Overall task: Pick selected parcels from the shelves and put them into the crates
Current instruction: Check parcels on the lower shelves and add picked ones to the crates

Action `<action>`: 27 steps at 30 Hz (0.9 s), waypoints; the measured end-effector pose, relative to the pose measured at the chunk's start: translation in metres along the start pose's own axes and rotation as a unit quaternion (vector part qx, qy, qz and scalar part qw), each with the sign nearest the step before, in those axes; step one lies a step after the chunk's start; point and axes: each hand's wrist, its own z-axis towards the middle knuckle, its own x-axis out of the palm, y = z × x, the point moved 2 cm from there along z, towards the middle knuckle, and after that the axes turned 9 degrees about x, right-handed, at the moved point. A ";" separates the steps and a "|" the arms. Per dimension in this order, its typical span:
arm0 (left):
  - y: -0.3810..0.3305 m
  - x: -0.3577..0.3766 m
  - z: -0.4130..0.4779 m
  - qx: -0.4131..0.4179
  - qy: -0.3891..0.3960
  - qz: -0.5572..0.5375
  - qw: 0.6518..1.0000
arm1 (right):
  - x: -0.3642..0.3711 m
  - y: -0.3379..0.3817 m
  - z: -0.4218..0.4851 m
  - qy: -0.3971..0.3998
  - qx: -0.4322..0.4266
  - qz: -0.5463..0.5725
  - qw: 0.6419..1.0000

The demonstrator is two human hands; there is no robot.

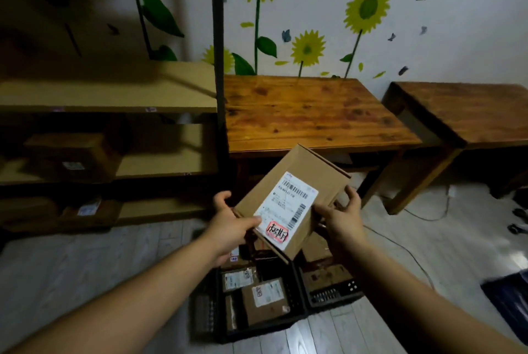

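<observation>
Above the two dark crates (298,291) on the floor (85,273), a cardboard parcel (288,171) is held in the air by both hands. It is tilted, with its white shipping label (285,208) facing up and a red-marked sticker (277,232) at the near corner. The left hand (228,228) grips the parcel's left edge — thumb pressed on the label side, fingers curled beneath. The right hand (341,219) grips the right edge, fingers wrapped round the far side. Below, the left crate (204,311) holds several labelled cartons (265,296); the right crate (331,296), just beside it, also holds cardboard, partly hidden by the held parcel. To the left stand the dim shelves (114,96), with a brown box (74,159) on one lower level and a flatter box (85,211) on the level beneath. Behind the parcel a wooden surface (308,113) stands against a wall painted with sunflowers (368,6), a second surface (471,113) just beside it on the right. A thin cable (400,248) trails over the pale floor near the right crate.
</observation>
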 end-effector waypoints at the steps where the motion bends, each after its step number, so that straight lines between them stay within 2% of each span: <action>1: 0.006 0.006 0.001 -0.002 -0.014 0.016 1.000 | -0.007 -0.002 0.007 0.007 0.000 -0.012 1.000; 6: 0.027 0.035 0.004 0.003 -0.047 0.060 0.997 | -0.069 -0.011 0.045 0.052 -0.028 -0.105 0.993; 10: 0.073 0.062 0.016 0.034 -0.200 0.011 0.979 | -0.110 -0.048 0.066 0.078 -0.040 -0.215 0.973; 11: 0.090 0.067 0.019 0.028 -0.216 0.003 0.976 | -0.117 -0.062 0.072 0.080 -0.039 -0.242 0.966; 14: 0.149 0.075 0.024 0.008 -0.163 0.049 0.985 | -0.128 -0.112 0.094 0.076 -0.044 -0.378 0.922; 17: 0.201 0.071 0.029 0.005 -0.101 0.135 0.986 | -0.126 -0.165 0.119 0.108 -0.045 -0.469 0.875; 23: 0.326 0.052 0.072 0.043 -0.057 0.283 0.956 | -0.110 -0.298 0.186 0.127 -0.054 -0.558 0.819; 27: 0.432 0.033 0.106 0.017 -0.047 0.376 0.925 | -0.100 -0.391 0.237 0.135 -0.067 -0.597 0.788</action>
